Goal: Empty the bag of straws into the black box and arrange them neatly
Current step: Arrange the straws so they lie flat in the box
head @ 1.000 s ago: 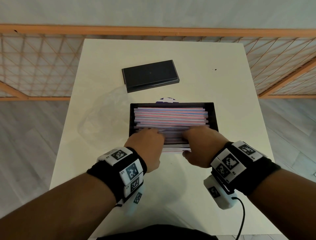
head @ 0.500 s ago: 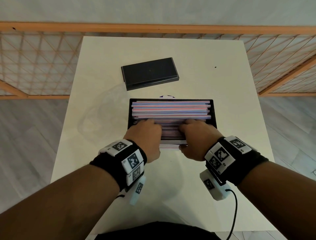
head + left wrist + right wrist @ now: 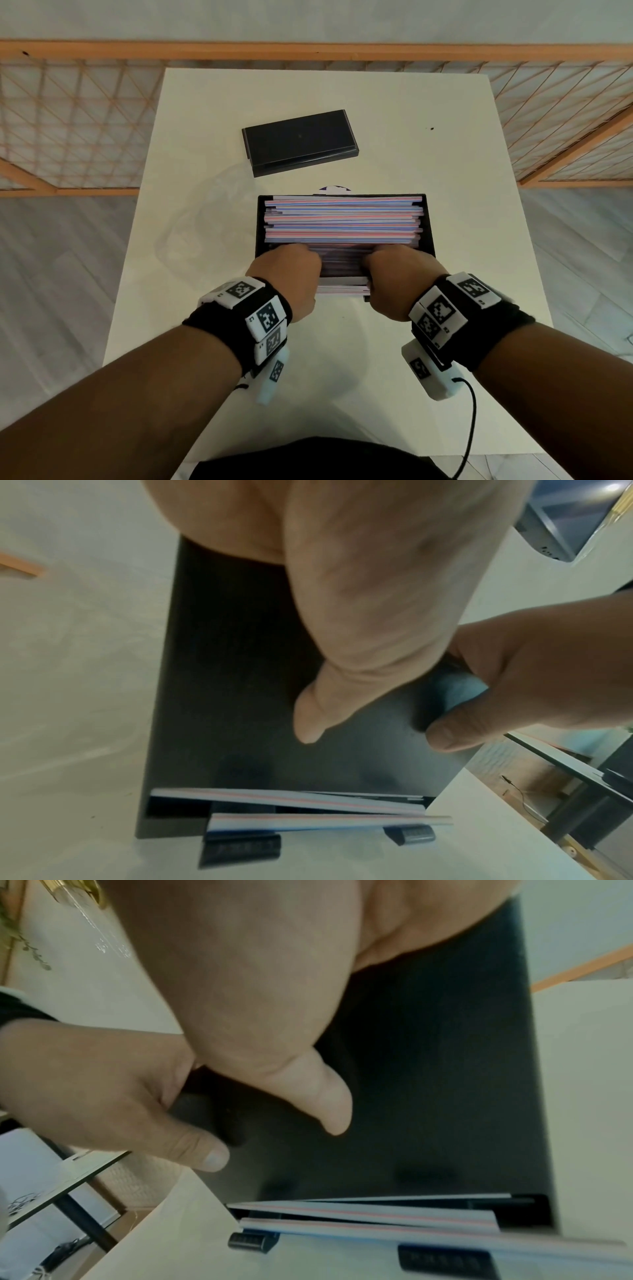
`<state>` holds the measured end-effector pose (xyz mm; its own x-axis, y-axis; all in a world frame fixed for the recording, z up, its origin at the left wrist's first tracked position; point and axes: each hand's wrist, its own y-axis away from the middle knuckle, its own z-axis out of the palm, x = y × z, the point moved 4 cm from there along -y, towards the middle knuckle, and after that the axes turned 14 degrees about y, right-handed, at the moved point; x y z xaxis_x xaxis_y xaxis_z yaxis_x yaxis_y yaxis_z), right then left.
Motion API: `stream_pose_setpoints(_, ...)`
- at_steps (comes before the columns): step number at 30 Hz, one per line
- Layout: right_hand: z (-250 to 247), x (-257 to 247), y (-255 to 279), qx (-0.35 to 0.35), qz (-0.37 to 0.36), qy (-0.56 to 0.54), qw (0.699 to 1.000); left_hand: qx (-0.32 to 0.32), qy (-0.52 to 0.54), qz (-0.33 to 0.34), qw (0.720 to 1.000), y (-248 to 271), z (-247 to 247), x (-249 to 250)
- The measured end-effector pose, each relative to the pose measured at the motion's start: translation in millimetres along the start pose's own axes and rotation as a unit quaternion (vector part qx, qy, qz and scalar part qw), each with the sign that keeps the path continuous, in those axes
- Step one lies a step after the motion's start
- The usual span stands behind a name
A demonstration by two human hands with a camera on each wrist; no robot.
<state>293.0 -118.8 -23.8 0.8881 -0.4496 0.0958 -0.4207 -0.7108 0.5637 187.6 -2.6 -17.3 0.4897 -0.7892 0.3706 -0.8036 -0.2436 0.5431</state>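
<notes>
The black box point(image 3: 429, 226) stands mid-table, filled with pink, blue and white striped straws point(image 3: 342, 219) lying crosswise in a fairly even stack. My left hand point(image 3: 287, 270) and right hand point(image 3: 397, 274) both hold the box's near wall. Their fingers reach over the rim onto the nearest straws, where they are hidden. In the wrist views each thumb presses the outer front wall point(image 3: 222, 696) point(image 3: 445, 1096). A few straws point(image 3: 291, 799) point(image 3: 377, 1213) stick out through a slot at the foot of that wall. The empty clear bag point(image 3: 205, 233) lies left of the box.
The black lid point(image 3: 298, 140) lies flat behind the box, slightly left. A small purple and white item point(image 3: 332, 188) peeks out behind the box's far wall. An orange lattice railing point(image 3: 68, 113) runs beyond the table's far edge and sides.
Both hands have slid a little farther over the near straws. The stack looks more even than a second ago.
</notes>
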Motion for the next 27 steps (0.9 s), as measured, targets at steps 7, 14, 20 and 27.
stream_pose_setpoints(7,-3,0,1,-0.002,0.007,-0.017,1.000,-0.014,0.002,-0.002,1.000,0,-2,1)
stream_pose_setpoints(14,-29,10,38,0.212,0.002,-0.072,0.974,0.259,0.072,0.147,0.952,40,-32,3)
stream_pose_setpoints(20,-23,-3,19,0.124,0.003,0.021,0.992,0.108,-0.070,0.003,0.992,14,-16,-17)
stream_pose_setpoints(27,-16,-9,9,0.113,0.009,0.033,0.993,0.109,-0.094,0.001,0.989,6,-5,-21)
